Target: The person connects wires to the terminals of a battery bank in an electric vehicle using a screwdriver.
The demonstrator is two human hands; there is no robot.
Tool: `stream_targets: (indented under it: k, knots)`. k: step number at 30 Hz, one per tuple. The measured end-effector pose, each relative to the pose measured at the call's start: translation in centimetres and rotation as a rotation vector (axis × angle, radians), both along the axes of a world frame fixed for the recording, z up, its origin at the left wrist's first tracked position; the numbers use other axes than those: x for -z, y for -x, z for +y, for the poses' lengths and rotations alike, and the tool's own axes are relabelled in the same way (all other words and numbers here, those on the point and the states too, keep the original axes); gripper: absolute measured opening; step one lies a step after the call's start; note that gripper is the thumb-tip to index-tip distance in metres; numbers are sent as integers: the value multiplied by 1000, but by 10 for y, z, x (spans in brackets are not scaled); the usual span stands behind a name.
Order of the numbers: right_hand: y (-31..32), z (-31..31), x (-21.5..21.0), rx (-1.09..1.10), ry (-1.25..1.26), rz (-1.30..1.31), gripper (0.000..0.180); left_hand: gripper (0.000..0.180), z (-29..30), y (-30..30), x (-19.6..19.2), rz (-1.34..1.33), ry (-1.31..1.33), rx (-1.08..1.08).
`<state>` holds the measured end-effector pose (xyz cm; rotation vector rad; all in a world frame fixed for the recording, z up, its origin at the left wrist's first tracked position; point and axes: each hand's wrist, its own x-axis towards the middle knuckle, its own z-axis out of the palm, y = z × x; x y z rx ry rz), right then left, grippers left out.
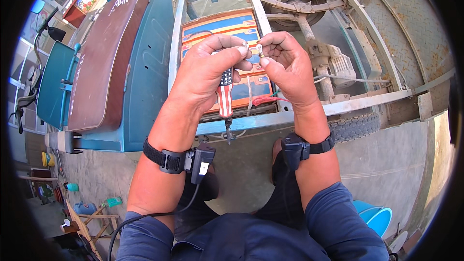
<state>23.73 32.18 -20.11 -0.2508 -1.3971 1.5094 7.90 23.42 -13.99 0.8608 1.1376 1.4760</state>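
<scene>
Left fingers and right fingers pinched close together, forearms outstretched.

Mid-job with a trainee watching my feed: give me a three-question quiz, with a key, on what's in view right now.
1. Multiple choice: where is the tool with the stars-and-stripes handle?
A) On the floor
B) In the left hand
C) In the right hand

2. True or false: the fingers of the right hand hold a small ring-ended metal fitting.

3. Short answer: which two main colours show on the batteries set within the metal frame?

Key: 1. B. 2. True. 3. Orange and blue.
</scene>
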Motion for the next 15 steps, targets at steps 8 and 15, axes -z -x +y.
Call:
stream_targets:
  k: [8,15]
  knots:
    - [5,-2,-2,48,-25,-111,24,17,2,-1,3,170,-34,8]
    - [8,-6,-8,77,-59,-172,22,18,-1,1,8,209,-2,-42]
